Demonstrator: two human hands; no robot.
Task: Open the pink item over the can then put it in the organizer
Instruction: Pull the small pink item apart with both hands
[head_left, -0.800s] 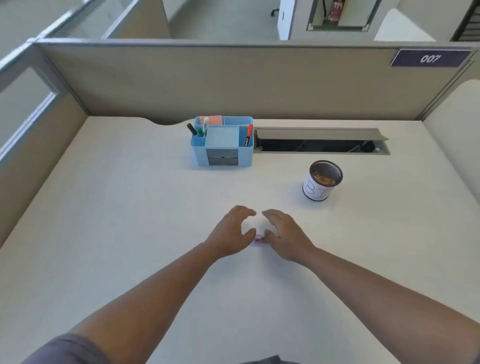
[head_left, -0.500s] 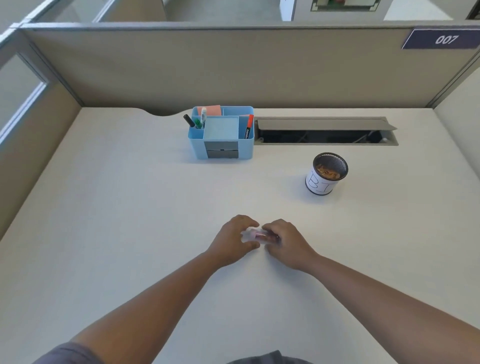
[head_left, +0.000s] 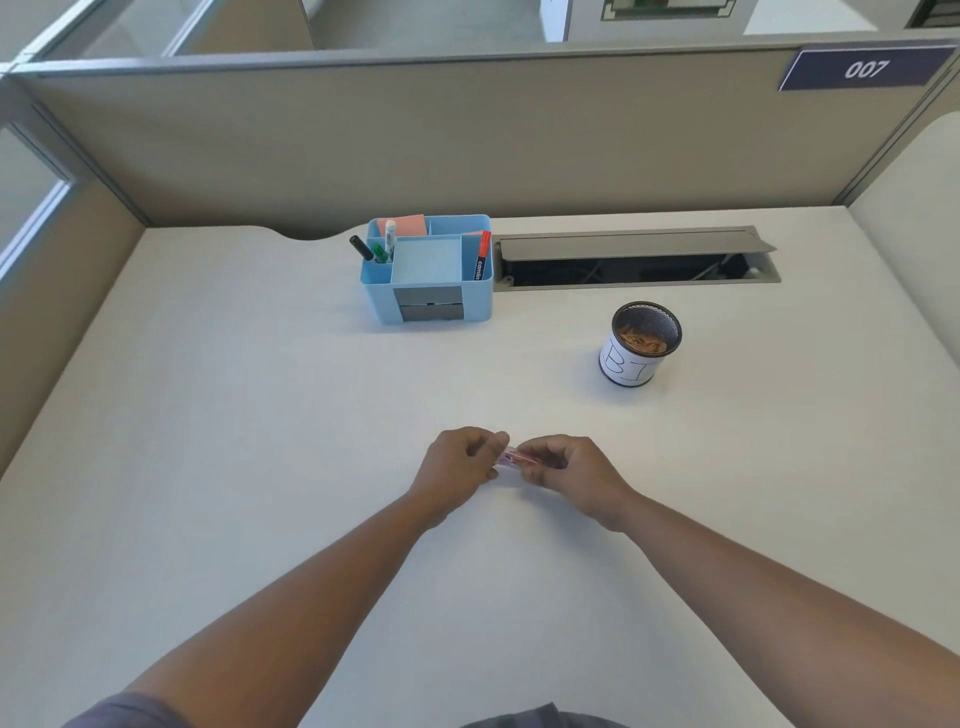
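Hands meet low over a pale office desk (head_left: 208, 415), forearms reaching in from the bottom edge, a grey sleeve showing at the left. The left hand (head_left: 460, 462) and right hand (head_left: 571, 470) each pinch one end of a small pink item (head_left: 511, 458), thumbs and fingertips closed on it; it spans the short gap between them, near the desk surface, though whether it touches the desk cannot be told. Its make and any print on it are too small to read.

Farther back and to the right stands a black mesh can (head_left: 640, 344), upright, wrapped in a white paper label with hand-drawn letters that read "BI"; brownish scraps lie inside it. Beyond the hands, left of the can and well apart from it, sits a light blue desk organizer (head_left: 431, 273) with a grey drawer front. A black marker, a green one and a white one stand in its left compartment, orange sticky notes at the back, and a red-capped marker (head_left: 480, 257) on the right bears the word "comlin". Just beside the organizer on the right, a grey cable hatch (head_left: 636, 254) lies open in the desk. On the beige partition (head_left: 467, 140) behind, a dark blue plate (head_left: 865, 70) reads "007".
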